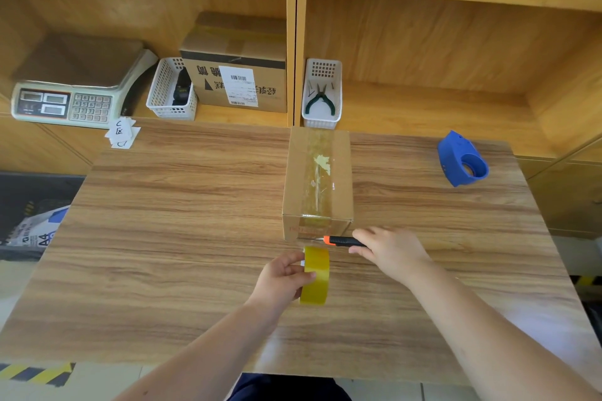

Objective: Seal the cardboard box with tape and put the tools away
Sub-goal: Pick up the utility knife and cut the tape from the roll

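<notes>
A small cardboard box [317, 182] stands on the wooden table [182, 238], with clear tape running along its top seam and down its near face. My left hand [283, 280] grips a yellow tape roll [315, 275] held on edge just in front of the box. My right hand [391, 251] holds a black and orange utility knife [342, 241], its tip pointing left at the foot of the box's near face, between the box and the roll.
A blue tape dispenser [462, 159] lies at the table's far right. On the shelf behind are a white basket [322, 98] with pliers, another white basket [171, 91], a labelled carton [236, 65], a weighing scale [78, 85] and paper slips [122, 133].
</notes>
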Demonstrator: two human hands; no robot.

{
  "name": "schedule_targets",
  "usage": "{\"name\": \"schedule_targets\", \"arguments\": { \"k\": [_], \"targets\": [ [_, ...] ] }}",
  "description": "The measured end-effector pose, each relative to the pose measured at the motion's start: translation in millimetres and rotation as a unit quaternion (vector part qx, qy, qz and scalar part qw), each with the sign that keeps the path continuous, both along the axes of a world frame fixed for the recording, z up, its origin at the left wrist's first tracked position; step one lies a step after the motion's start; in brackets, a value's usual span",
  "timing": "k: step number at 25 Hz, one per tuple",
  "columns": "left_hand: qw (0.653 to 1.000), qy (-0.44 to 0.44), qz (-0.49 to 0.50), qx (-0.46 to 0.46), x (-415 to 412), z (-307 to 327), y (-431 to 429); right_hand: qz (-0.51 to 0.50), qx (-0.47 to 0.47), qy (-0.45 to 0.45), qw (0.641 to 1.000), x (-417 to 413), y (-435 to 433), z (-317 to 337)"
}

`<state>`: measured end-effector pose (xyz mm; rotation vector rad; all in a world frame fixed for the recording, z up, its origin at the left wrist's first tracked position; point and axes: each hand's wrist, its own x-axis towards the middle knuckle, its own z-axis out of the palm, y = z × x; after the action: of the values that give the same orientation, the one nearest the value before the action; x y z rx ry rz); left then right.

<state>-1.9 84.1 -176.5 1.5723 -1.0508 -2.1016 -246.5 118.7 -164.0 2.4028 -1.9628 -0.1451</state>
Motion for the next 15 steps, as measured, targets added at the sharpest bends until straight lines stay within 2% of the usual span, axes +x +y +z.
{"name": "schedule_targets", "arguments": {
  "k": [7, 9, 13, 15],
  "targets": [
    [1.0, 0.001, -0.005, 0.002, 2.9, -1.5, 1.0, -0.034, 0.031, 0.02, 0.999, -27.0, 18.4, 3.4],
    [1.0, -0.003, -0.016, -0.007, 5.9, -3.3, 2.7, -0.073, 0.051, -0.001, 0.996, -25.0, 23.7, 2.7],
    [0.99, -0.076, -0.071, -0.092, 13.8, -11.1, 8.7, -0.185, 0.133, -0.05, 0.972, -9.8, 40.1, -3.2],
    [0.974, -0.125, -0.117, -0.148, 17.8, -14.6, 11.7, -0.256, 0.166, -0.12, 0.945, 3.2, 52.6, -11.6]
  ]
}}
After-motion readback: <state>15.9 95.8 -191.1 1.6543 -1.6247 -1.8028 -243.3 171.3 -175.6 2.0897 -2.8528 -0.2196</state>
